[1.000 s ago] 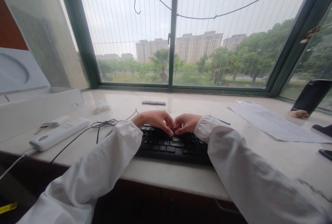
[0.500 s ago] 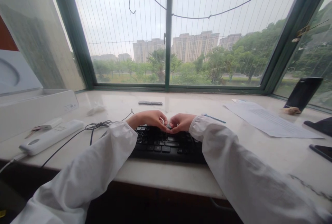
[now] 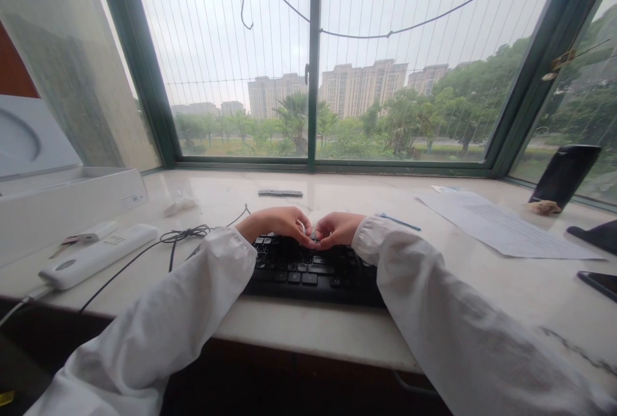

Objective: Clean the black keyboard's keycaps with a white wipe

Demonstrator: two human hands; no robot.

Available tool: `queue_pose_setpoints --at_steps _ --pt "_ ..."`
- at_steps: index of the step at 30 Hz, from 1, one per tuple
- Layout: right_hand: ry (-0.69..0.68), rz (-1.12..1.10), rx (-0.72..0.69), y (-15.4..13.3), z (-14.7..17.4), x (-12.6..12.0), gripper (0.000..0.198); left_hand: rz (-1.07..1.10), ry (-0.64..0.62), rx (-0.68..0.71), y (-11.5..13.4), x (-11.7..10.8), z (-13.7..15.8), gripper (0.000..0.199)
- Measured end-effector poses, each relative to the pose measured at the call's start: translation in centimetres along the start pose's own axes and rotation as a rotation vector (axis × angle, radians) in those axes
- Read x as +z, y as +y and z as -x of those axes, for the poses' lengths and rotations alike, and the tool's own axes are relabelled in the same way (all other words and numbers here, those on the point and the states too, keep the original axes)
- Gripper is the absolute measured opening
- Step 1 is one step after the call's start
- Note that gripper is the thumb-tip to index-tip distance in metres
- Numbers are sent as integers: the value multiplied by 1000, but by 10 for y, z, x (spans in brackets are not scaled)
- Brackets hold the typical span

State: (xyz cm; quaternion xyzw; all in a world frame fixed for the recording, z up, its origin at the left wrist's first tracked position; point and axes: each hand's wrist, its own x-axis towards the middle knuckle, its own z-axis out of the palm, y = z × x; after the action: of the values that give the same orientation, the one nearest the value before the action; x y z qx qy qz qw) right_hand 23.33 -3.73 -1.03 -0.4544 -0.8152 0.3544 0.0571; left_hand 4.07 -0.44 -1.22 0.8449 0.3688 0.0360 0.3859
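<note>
Above the middle of a black keyboard (image 3: 289, 278), my two hands meet with their fingertips together. My left hand (image 3: 284, 222) is closed, its fingers curled, and a bit of something small and white (image 3: 301, 227) shows between thumb and fingers. My right hand (image 3: 339, 229) is closed in a pinch against the left fingertips. A tiny dark piece seems to lie between the two hands, too small to name. Under the hands, part of the keys is hidden.
A grey strip (image 3: 280, 193) lies behind the keyboard. To the left are a white power strip (image 3: 103, 255), a tied black cable (image 3: 186, 234) and a white box (image 3: 96, 200). On the right lie a blue pen (image 3: 400, 222), a paper sheet (image 3: 501, 226) and a phone (image 3: 600, 283).
My hands stay together over the keyboard, with only a slight shift of the fingers. The whole view has moved a little.
</note>
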Motion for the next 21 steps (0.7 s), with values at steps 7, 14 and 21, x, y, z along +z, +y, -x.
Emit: queue_pose_setpoints --at_steps 7,14,21 --pt "-55 46 -11 1 4 -3 41 -67 -6 0 0 -2 1 44" --pt "12 225 25 -7 11 -2 51 -110 -3 4 2 -4 3 44" --pt "64 258 50 -15 15 1 42 -115 8 3 2 -3 2 43"
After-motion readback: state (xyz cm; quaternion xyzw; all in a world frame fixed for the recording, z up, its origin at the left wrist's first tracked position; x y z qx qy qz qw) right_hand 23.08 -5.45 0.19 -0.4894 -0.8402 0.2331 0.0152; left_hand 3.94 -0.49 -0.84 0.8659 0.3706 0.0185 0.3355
